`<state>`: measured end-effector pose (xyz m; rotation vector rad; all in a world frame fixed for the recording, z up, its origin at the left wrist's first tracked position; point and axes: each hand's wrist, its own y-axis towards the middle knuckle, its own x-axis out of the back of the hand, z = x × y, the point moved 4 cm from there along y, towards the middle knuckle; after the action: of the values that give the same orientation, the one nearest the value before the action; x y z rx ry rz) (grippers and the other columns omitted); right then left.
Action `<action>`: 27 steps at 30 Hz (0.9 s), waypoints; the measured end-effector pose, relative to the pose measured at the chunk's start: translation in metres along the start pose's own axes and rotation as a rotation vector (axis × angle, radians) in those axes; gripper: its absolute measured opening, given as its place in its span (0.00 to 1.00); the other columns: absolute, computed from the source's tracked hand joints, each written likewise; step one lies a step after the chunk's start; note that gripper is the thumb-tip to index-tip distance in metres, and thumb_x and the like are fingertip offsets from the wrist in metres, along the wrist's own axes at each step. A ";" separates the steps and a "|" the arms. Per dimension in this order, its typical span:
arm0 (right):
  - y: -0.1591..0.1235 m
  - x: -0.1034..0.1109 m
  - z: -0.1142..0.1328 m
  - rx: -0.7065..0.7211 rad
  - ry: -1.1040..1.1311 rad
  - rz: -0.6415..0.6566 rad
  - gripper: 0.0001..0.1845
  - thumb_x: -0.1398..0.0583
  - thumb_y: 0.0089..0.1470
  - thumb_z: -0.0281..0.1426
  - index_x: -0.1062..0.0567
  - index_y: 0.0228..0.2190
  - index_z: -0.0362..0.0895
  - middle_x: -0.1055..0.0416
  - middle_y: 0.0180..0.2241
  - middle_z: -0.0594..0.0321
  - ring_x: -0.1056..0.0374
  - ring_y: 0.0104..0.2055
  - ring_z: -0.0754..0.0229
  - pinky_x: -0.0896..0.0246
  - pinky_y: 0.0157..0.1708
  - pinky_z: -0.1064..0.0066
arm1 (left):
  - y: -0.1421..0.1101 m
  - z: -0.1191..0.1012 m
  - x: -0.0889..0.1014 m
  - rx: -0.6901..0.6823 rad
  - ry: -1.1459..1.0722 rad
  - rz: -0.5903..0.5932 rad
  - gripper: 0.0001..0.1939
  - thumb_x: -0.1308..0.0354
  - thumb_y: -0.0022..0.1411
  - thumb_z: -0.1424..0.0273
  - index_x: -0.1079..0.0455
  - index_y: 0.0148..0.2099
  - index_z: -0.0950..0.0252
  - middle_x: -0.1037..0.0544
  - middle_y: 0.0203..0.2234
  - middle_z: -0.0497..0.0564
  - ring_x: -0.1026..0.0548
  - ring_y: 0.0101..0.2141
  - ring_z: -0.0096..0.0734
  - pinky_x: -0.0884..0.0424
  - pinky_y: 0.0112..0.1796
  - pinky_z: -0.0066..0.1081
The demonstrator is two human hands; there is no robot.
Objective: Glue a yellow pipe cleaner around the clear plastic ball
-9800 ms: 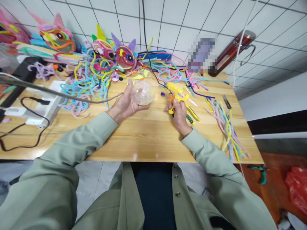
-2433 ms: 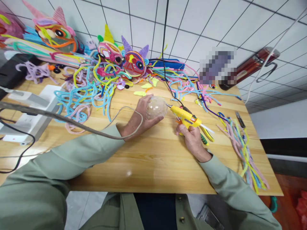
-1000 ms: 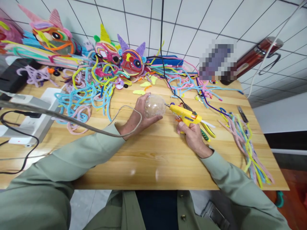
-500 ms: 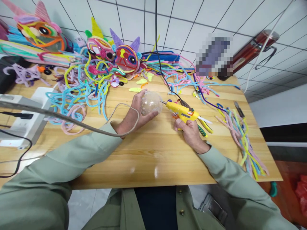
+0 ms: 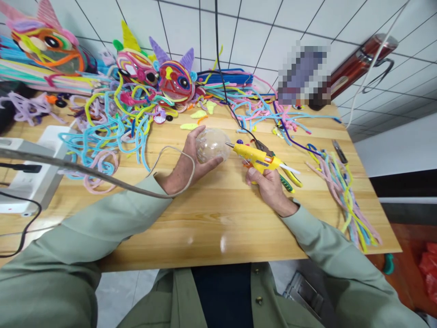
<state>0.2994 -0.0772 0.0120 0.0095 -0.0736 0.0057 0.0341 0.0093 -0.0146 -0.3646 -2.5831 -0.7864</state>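
Left fingers [image 5: 195,133] half-encircled a clear plastic ball [image 5: 214,145], seemingly light, best held at nine o'clock. Right fingers [image 5: 254,174] gripped a yellow plastic glue gun [image 5: 253,156].

Right at the nozzle [image 5: 230,145], too fine to call whether the glue gun [image 5: 251,153] touches the clear ball [image 5: 212,145]! It covers part of the pliers [image 5: 293,177]. Near the far right corner of the tabletop [image 5: 205,237], a pixelated object [image 5: 302,75]; leftward, the power strip [image 5: 43,182] gets cut off.
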 end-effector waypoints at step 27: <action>0.000 0.002 -0.005 0.027 0.052 -0.053 0.34 0.23 0.55 0.65 0.15 0.40 0.48 0.21 0.31 0.64 0.32 0.28 0.61 0.30 0.28 0.66 | 0.007 -0.017 0.006 -0.112 0.048 0.000 0.46 0.27 0.74 0.38 0.39 0.79 0.53 0.29 0.75 0.63 0.30 0.78 0.63 0.33 0.80 0.65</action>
<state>0.3016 -0.0774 0.0076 0.0382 -0.0211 -0.0458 0.0368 0.0062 0.0043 -0.3750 -2.5011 -0.9308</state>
